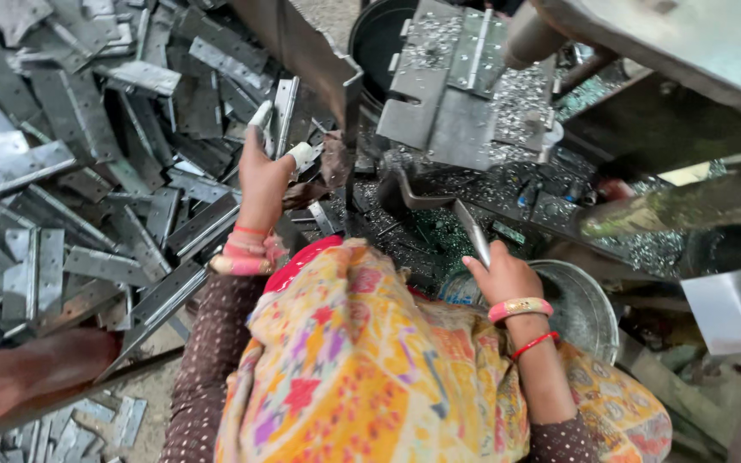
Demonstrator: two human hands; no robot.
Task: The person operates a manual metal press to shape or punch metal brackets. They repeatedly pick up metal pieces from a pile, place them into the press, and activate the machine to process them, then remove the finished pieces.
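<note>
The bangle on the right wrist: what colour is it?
Pink with a pale gold band, beside a thin red thread; the bangle shows best in the head view.

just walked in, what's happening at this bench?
A person sits at a metalworking station. The left hand reaches into a big pile of hinges and grips one. The right hand holds a flat metal piece near the swarf-covered machine table, above a metal bowl.

hinge heap point(87, 171) crowds left, machine point(473, 94) blocks ahead, narrow gap between
</note>
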